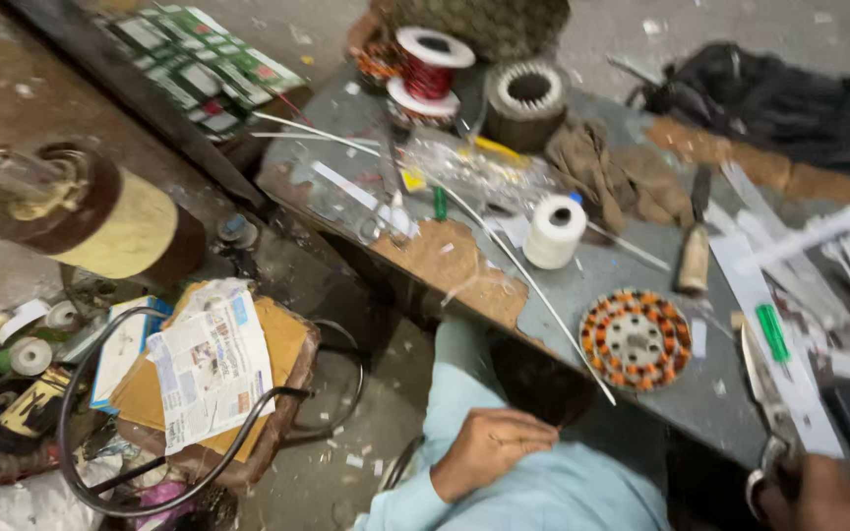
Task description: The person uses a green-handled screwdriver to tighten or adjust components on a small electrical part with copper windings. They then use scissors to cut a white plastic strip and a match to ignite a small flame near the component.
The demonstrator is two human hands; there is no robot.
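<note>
The scissors (767,393) lie at the near right edge of the desk (582,285), their long blade running up and away from the person and their handles pointing back down toward the right hand (823,492). That hand sits at the bottom right corner, right at the handle loops; it looks closed about them, though blur and the frame edge leave me unable to tell how firmly the fingers grip. The blade's long axis leans slightly left of straight ahead, alongside a white paper strip bearing a green marker (771,332). Just left of the blade tip, near but apart, rests a round motor stator (636,339) wound with orange copper coils. The left hand (489,447) is well apart from the scissors, curled loosely in the lap on light blue cloth, holding nothing I can see. Farther back stand a white thread spool (554,231), a wooden-handled tool (695,246) and a red wire spool (430,64).
</note>
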